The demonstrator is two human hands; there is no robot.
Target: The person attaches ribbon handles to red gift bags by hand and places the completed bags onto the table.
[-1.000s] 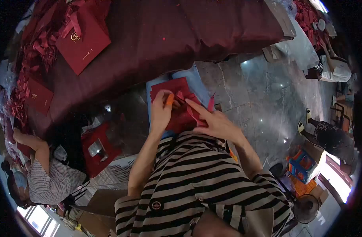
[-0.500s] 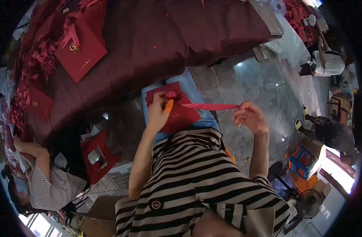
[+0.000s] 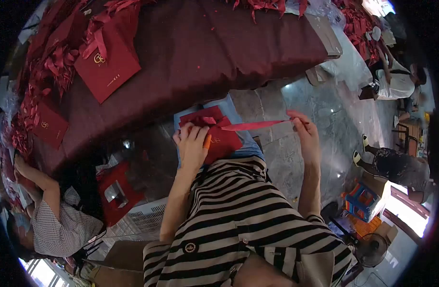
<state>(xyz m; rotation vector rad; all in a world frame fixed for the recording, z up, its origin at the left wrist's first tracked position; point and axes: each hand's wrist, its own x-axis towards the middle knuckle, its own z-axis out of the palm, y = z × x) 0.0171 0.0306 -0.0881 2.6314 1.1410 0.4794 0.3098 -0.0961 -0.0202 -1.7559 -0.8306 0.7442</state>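
A flat dark-red paper gift bag (image 3: 224,143) with a gold logo lies across my blue-jeaned lap. My left hand (image 3: 193,145) is closed over its left side, with fingers curled on it and something orange around the thumb. A red ribbon (image 3: 257,126) stretches from the bag towards the right, its far end pinched in my right hand (image 3: 305,131). Near my left fingertips, a short ribbon loop (image 3: 209,119) stands up from the bag. Part of the bag is hidden beneath the left hand.
A table with a dark-red cloth (image 3: 195,52) is in front, carrying ribboned bags (image 3: 109,71) and heaped ribbons (image 3: 61,67). One person (image 3: 66,225) sits at the left; others (image 3: 401,162) are at the right. A fan (image 3: 371,249) stands at lower right.
My left fingers have moved from pinching near the ribbon loop to lying curled over the bag's left side. My right hand has risen slightly, its pinched ribbon still taut.
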